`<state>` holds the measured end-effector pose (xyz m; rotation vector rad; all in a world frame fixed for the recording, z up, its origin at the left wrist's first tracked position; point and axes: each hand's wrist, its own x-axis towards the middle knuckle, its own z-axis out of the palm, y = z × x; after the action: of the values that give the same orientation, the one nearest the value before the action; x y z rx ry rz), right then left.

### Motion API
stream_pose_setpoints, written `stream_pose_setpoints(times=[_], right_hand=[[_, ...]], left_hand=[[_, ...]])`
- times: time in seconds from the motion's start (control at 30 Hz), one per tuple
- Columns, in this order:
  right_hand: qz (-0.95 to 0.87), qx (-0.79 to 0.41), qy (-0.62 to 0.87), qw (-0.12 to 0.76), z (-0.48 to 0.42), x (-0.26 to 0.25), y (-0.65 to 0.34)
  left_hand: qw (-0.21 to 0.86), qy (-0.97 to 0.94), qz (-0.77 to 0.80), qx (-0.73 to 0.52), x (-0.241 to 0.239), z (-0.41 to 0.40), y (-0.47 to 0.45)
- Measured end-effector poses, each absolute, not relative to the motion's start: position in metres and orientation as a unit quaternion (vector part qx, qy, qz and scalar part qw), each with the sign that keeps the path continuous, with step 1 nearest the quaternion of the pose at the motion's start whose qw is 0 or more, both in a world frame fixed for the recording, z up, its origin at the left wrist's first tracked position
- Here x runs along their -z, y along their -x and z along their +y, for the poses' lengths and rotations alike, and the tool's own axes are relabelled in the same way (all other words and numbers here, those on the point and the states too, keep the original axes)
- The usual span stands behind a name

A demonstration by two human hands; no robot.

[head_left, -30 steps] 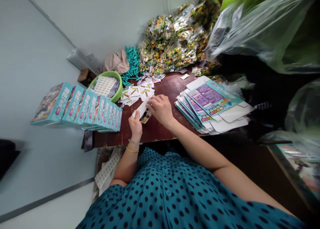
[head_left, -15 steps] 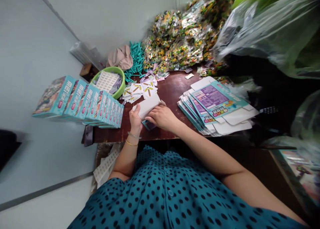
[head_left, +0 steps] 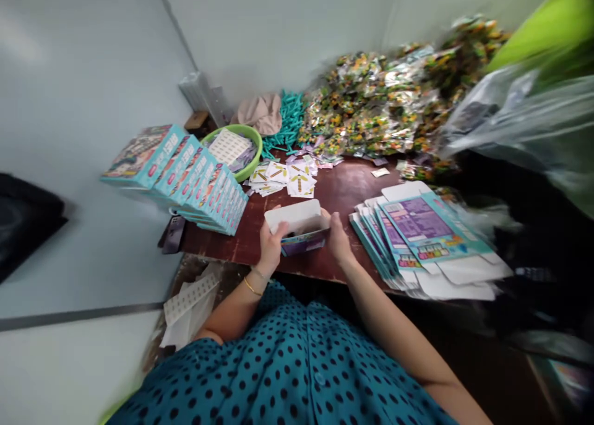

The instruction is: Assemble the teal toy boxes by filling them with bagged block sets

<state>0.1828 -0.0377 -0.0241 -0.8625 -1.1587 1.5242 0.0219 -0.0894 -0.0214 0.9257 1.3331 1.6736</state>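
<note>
Box (head_left: 302, 247), one: teal and purple outside, white inside, open at the top, a broad white flap standing up along the far side. Contents dark; I cannot make them out. Place: centre, between the two hands, at the near edge of the table (head_left: 336, 187). I cannot tell whether its base touches the wood.

Left hand (head_left: 270, 245), one: clamped on the left end of the box, thumb on the near side by the flap. A gold bracelet (head_left: 253, 287) sits on the wrist.

Right hand (head_left: 338, 239), one: clamped on the right end of the box, palm turned inward.

Cartons (head_left: 413, 227), a pile: flat, teal and purple with white flaps, on the right of the table.

Boxes (head_left: 223, 196), a leaning row: teal, on the left.

Cards (head_left: 301, 182), loose: white with a printed figure, just beyond the box.

Basin (head_left: 257, 165), one: green, far left, with printed sheets (head_left: 229, 145) inside.

I also list, along the far side: a cloth (head_left: 260, 114), teal pieces (head_left: 288, 122) in a heap beside it, and bags (head_left: 371, 109) of mixed green, orange and black bits, heaped against the wall.
</note>
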Motion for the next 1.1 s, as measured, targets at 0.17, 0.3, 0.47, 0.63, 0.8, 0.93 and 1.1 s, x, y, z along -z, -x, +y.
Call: stream_pose_setpoints(times=[0.17,0.3,0.47,0.63,0.8,0.93,1.1], right_hand=[[-0.501,-0.713,0.29,0.396,-0.03,0.016,-0.203],[-0.693,-0.521,0.32,0.38,-0.018,-0.009,-0.216],[-0.903,-0.275,0.226,0.241,-0.027,-0.035,-0.222],[-0.876,-0.353,0.226,0.239,-0.055,-0.042,-0.225],[-0.851,-0.367,0.267,0.265,-0.065,-0.041,-0.219],[-0.882,-0.259,0.308,0.246,-0.07,-0.034,-0.213],[-0.906,-0.116,0.348,0.211,-0.077,-0.035,-0.212]], left_hand=[[0.501,-0.314,0.476,-0.651,0.027,-0.089,0.003],[0.585,-0.383,0.449,-0.556,0.013,-0.084,0.012],[0.605,-0.396,0.426,-0.544,0.0,-0.077,0.011],[0.628,-0.398,0.422,-0.519,-0.001,-0.081,0.01],[0.633,-0.421,0.383,-0.525,0.003,-0.088,0.01],[0.612,-0.432,0.359,-0.557,0.013,-0.093,0.012],[0.523,-0.465,0.367,-0.612,0.026,-0.102,0.007]])
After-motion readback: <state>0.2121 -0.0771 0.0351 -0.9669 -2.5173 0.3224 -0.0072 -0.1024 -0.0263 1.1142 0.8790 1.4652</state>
